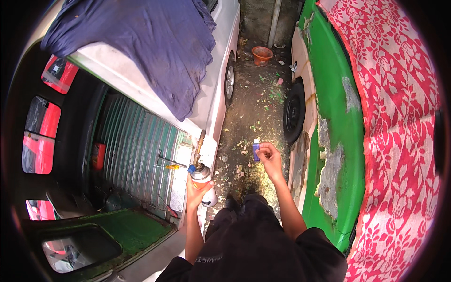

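Note:
My left hand [197,190] is wrapped round the gas canister of a blowtorch [202,175], whose brass burner tube points up and away from me. A blue knob sits at the torch's left side. No flame can be made out at its tip. My right hand [270,159] pinches a blue lighter [256,150], held upright by its lower part a short way right of the torch. Torch and lighter are apart. Beside the torch, a yellow-handled tool [173,167] and a T-shaped metal tool [165,159] lie on the van's rear sill.
At left stands a van with a ribbed cargo floor [136,127] and an open green door [136,230]. Dark blue cloth [155,51] covers a white vehicle. On the right is a green vehicle [345,141] with peeling paint, partly under red floral cloth [394,117]. A clay pot [262,55] stands further off.

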`<state>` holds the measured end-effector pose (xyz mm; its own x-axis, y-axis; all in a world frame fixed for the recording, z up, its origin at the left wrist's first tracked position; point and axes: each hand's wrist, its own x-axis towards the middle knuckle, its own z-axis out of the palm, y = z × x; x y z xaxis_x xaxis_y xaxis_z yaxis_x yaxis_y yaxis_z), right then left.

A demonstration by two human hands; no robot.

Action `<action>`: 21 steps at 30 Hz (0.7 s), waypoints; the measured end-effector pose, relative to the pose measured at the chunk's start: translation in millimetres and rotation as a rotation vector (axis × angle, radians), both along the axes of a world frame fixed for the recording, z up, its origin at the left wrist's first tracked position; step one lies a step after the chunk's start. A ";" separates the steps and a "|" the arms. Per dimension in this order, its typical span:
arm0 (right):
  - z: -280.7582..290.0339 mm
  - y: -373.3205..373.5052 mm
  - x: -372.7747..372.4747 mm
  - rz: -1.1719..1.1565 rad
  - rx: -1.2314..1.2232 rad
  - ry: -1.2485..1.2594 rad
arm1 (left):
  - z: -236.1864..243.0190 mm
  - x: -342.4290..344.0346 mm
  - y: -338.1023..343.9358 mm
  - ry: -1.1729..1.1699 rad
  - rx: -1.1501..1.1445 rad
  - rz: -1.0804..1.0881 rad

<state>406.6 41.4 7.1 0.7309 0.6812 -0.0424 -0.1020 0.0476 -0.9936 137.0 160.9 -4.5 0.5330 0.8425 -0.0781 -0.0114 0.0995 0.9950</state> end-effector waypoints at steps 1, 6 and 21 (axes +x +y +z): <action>-1.1 -3.6 -9.5 0.003 -0.009 0.002 | 2.8 -8.8 -8.0 -0.016 -0.032 0.015; 1.3 -21.1 -52.1 0.101 -0.015 0.011 | -8.8 -59.1 -49.7 -0.012 -0.051 0.112; -43.2 -24.9 -169.1 0.355 -0.018 0.095 | -7.9 -170.7 -128.9 0.142 0.000 0.554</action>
<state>237.5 16.5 -36.1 0.4415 0.8901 -0.1130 -0.2006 -0.0248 -0.9794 -33.7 32.0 -12.4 -0.0040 0.9932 -0.1164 0.0722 0.1163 0.9906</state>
